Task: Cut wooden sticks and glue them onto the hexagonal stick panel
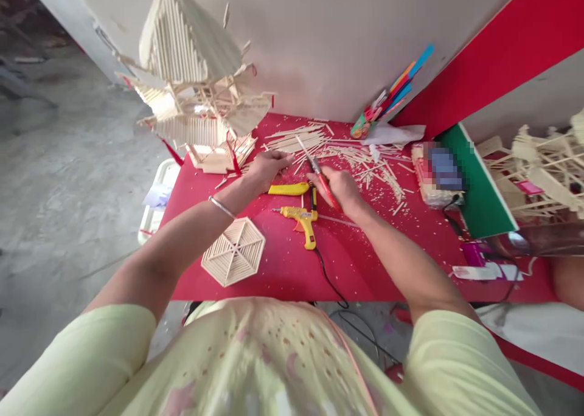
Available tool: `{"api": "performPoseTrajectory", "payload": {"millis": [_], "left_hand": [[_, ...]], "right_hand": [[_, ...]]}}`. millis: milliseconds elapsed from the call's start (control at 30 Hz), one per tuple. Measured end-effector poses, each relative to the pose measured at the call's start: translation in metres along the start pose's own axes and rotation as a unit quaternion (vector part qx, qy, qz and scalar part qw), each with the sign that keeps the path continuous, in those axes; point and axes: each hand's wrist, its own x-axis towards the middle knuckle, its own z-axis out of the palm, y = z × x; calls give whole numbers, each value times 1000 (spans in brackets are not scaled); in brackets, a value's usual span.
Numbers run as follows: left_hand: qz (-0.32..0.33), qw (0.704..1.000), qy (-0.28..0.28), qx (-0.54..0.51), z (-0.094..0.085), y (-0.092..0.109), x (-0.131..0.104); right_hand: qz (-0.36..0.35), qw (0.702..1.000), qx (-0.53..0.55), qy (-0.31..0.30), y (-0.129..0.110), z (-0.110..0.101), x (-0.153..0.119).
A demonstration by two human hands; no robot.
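My right hand (343,192) is closed around the red handles of a pair of scissors (329,188), whose blades point up and left over loose sticks. My left hand (270,168) is to the left of the blades, fingers pinched together; anything small between them is not clear. Just below it lies a yellow utility knife (288,189). A yellow glue gun (305,220) rests under that, nozzle to the left. Near my left forearm a hexagonal panel of thin wooden sticks (235,252) lies flat. Thin pale sticks (298,141) are heaped beyond both hands.
A tiered pagoda model of sticks (189,124) stands at the back left. Pens fill a cup (361,126) by the wall. A green board (479,185) stands at the right, with another stick structure (542,166) beyond. The glue gun's black cord (326,276) runs over the front edge.
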Motion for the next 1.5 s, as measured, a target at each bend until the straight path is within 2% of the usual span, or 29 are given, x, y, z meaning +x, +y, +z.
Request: {"api": "performPoseTrajectory", "payload": {"millis": [100, 167, 233, 333, 433, 533, 667, 800, 933, 1100, 1167, 1300, 1400, 1500], "left_hand": [[0, 1000, -4, 9, -14, 5, -13], [-8, 999, -34, 19, -29, 11, -29], [-23, 998, -60, 27, -52, 16, -48], [-53, 992, -63, 91, -95, 18, -76], [-47, 980, -47, 186, -135, 13, -98], [-1, 975, -25, 219, -158, 5, -117], [38, 972, -32, 229, -164, -1, -135], [82, 971, -27, 221, -162, -4, -143], [103, 959, -3, 265, -174, -13, -149], [142, 909, 53, 389, -202, -29, -165], [154, 894, 62, 415, -209, -36, -170], [177, 879, 51, 441, -215, -48, -174], [194, 872, 46, 448, -216, -54, -175], [219, 859, 56, 459, -218, -58, -175]], "right_hand": [[10, 999, 0, 36, 3, -3, -5], [29, 999, -27, 34, 7, -9, -9], [47, 997, -64, 19, 10, -12, -15], [44, 996, -76, -9, 9, -9, -28], [19, 999, -16, -24, -9, 4, -39], [9, 991, 128, -39, -44, 23, -40], [-6, 943, 329, -55, -102, 56, -29], [-16, 908, 414, -64, -141, 88, -18], [11, 884, 462, -71, -150, 105, -20], [81, 858, 502, -69, -143, 112, -24], [86, 863, 492, -69, -138, 115, -26], [76, 903, 420, -41, -128, 118, -39], [83, 928, 363, -17, -121, 114, -50], [86, 949, 302, -25, -119, 107, -56]]}}
